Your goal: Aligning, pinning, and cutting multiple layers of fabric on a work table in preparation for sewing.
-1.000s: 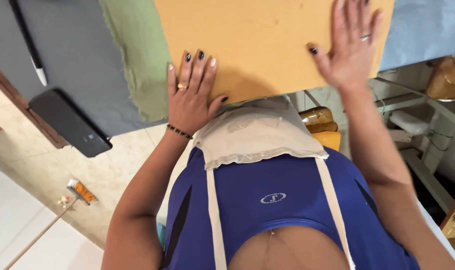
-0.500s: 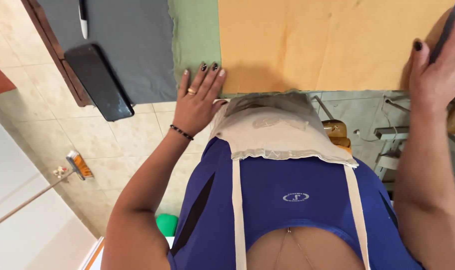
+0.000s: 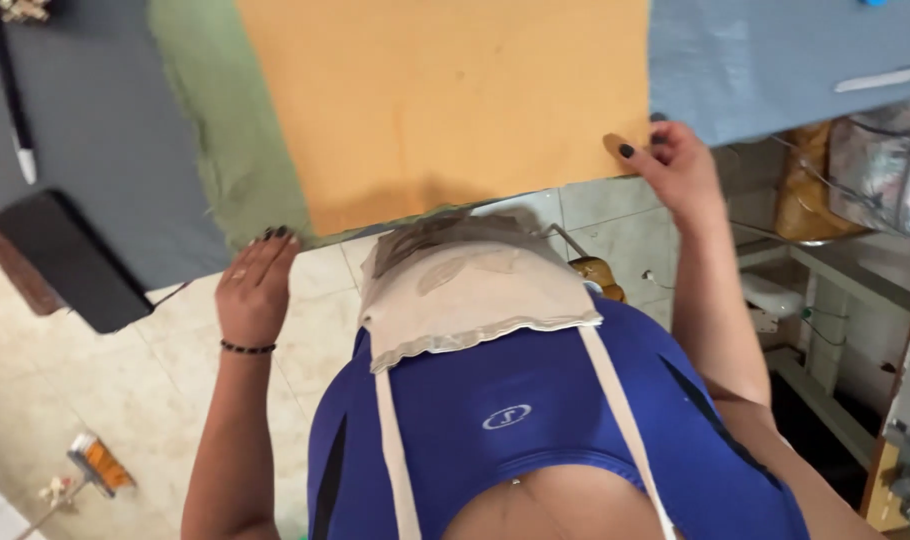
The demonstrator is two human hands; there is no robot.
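An orange-yellow cloth [image 3: 445, 100] lies flat on the table, over a green cloth [image 3: 225, 130]. My left hand [image 3: 255, 290] curls its fingertips over the near table edge at the green cloth's lower corner. My right hand [image 3: 675, 165] pinches the orange cloth's near right corner at the table edge, next to a blue cloth [image 3: 775, 60]. Below me I see my blue top and a beige apron bib [image 3: 470, 295].
A black phone [image 3: 70, 260] and a black pen [image 3: 10, 90] lie on a dark grey cloth [image 3: 95, 150] at the left. A metal tool [image 3: 885, 78] rests on the blue cloth. Shelving and bags [image 3: 875, 170] stand at the right; a small orange item [image 3: 100, 465] lies on the tiled floor.
Both hands have slid off the cloth top toward the near edge. The left now hooks the edge; the right has closed on the orange cloth's corner. The view has shifted right.
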